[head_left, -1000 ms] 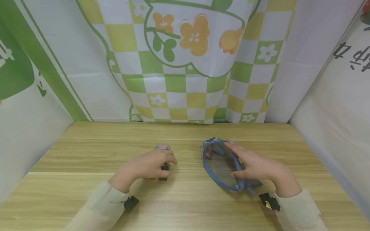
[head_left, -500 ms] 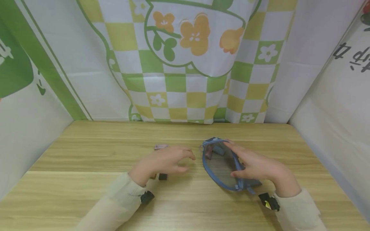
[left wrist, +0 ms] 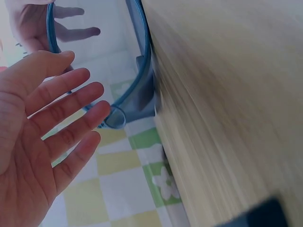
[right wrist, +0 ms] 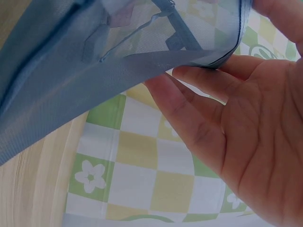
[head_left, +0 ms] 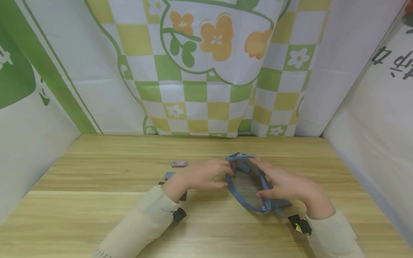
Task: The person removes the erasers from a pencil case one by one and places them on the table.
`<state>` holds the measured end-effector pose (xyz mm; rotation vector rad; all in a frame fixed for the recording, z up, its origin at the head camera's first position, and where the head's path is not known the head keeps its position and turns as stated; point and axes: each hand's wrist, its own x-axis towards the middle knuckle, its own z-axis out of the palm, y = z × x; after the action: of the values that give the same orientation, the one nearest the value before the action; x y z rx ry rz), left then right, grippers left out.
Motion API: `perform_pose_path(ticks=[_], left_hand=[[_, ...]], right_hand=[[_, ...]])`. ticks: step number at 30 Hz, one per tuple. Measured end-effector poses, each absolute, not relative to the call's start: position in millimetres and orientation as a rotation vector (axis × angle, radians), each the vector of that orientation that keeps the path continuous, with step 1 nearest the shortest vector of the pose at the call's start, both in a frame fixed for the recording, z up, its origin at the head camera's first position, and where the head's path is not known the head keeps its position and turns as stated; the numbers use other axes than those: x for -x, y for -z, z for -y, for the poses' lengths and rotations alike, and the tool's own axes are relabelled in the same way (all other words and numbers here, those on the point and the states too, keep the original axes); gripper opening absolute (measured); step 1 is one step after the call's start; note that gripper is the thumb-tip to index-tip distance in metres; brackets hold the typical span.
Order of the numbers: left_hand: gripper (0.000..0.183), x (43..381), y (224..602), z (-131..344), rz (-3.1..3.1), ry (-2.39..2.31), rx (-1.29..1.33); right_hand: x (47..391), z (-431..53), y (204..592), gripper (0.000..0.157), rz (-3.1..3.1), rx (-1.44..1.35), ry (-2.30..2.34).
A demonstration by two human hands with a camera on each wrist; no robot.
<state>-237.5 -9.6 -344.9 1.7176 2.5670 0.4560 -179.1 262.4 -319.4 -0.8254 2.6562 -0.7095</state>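
A blue-edged mesh pouch (head_left: 241, 200) stands on the table with its mouth agape. My right hand (head_left: 284, 184) holds it by the right side of the rim, fingers along the mesh in the right wrist view. Inside lie a small pinkish piece (head_left: 233, 169) and a small blue piece (head_left: 243, 167). My left hand (head_left: 203, 175) is at the pouch's left rim. In the left wrist view its fingers (left wrist: 71, 101) are spread fairly straight, and nothing shows in the palm. The blue pouch rim (left wrist: 144, 56) stands just beyond them.
Left of the pouch lie a small pink block (head_left: 180, 163), a blue block (head_left: 169, 175) and dark pieces (head_left: 184, 196), partly hidden by my left hand and sleeve. A checked, flowered cloth (head_left: 196, 93) hangs behind the wooden table (head_left: 113, 154).
My left hand has moved right, from over the small blocks to the pouch's mouth, uncovering the pink and blue blocks. The right hand and the pouch have stayed nearly still.
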Motion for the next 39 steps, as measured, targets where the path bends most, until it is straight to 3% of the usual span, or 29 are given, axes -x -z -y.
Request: perform_pose_path(ticks=[28,39], left_hand=[[0.055,236.8,355.2,-44.5,-2.604,-0.133,-1.431],[0.056,239.4,356.2,-46.8,-2.594,-0.162,-1.376]], right_hand=[[176.0,-259.4,315.2,0.092,-2.642,0.854,0.684],[179.4,-258.7,321.2,0.091,-2.646,0.857,0.676]])
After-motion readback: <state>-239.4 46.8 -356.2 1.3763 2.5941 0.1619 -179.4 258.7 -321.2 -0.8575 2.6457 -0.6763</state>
